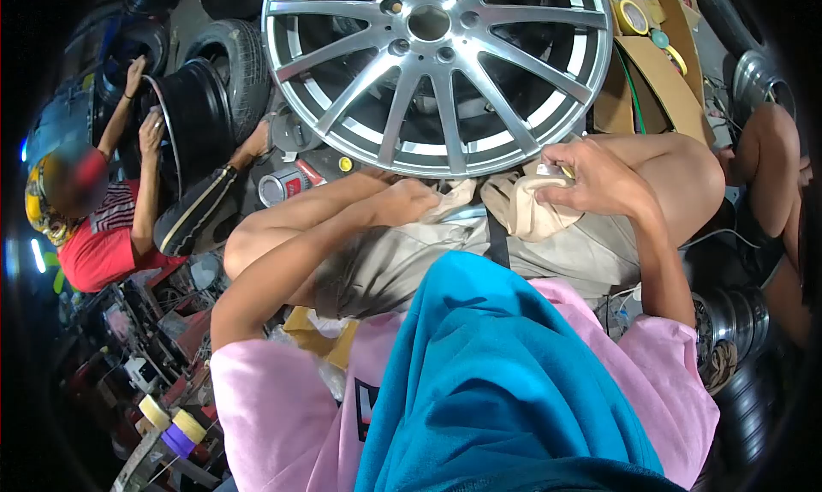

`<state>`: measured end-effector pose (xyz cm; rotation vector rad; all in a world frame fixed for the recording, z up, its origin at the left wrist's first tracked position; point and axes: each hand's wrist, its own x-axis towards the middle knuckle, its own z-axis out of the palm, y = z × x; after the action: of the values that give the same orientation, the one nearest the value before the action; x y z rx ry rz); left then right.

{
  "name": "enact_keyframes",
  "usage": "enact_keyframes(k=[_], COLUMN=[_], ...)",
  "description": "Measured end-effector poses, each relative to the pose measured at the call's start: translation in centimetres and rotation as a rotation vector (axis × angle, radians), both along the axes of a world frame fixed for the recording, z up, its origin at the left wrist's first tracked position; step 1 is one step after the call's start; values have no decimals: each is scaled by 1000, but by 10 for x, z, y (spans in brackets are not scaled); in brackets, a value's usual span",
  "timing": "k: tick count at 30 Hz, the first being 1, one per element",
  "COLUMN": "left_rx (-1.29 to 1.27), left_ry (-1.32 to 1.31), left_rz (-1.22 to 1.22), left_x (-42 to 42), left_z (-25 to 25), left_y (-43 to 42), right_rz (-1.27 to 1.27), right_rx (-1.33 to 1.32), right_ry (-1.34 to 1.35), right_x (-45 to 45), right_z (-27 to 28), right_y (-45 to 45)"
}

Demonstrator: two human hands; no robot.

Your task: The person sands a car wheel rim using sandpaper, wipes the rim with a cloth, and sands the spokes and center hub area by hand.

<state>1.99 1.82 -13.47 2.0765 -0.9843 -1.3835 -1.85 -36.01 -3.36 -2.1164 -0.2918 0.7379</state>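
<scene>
A silver multi-spoke alloy wheel rim [457, 119] lies face up in front of my knees, its near edge above my lap. My left hand [401, 202] is closed, its fingers curled around the edge of a pale cloth [454, 198] on my lap. Over my right thigh, my right hand [592, 179] pinches the upper part of a bunched cream cloth [533, 208] between thumb and fingers. Something small and whitish shows by the right fingertips, too small to name. Both hands sit just below the rim's near edge.
On the left, a person in a red shirt [94, 256] handles a dark wheel [193, 107] beside a tire [244, 72]. A tin can [282, 186] stands near my left knee. A cardboard box [664, 81] with tape rolls lies right. Another person's leg [766, 166] is at far right.
</scene>
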Motion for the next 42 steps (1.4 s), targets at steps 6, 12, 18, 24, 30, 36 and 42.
enact_keyframes(k=[6,12,18,24,30,36,42], left_rx=[-244,-644,-686,-409,-321,-241,-196], left_ry=[713,425,-140,-847,-1095,-1191,-1261], left_rz=[1149,1302,1365,895,726,648,594], left_x=[48,71,94,127,146,155,163], left_z=[146,128,125,100,81,81,75], left_y=[1,15,-3,-28,-43,-41,-43], right_rz=[5,-3,-14,-20,-61,-72,-76], right_rx=[-6,-33,-38,-31,-36,-61,-53], right_ry=[-14,13,20,-49,-19,-51,-49], right_x=[2,2,3,0,-4,-3,-2], right_z=[3,3,3,-4,-7,-5,-4], right_y=[6,9,11,9,2,2,2])
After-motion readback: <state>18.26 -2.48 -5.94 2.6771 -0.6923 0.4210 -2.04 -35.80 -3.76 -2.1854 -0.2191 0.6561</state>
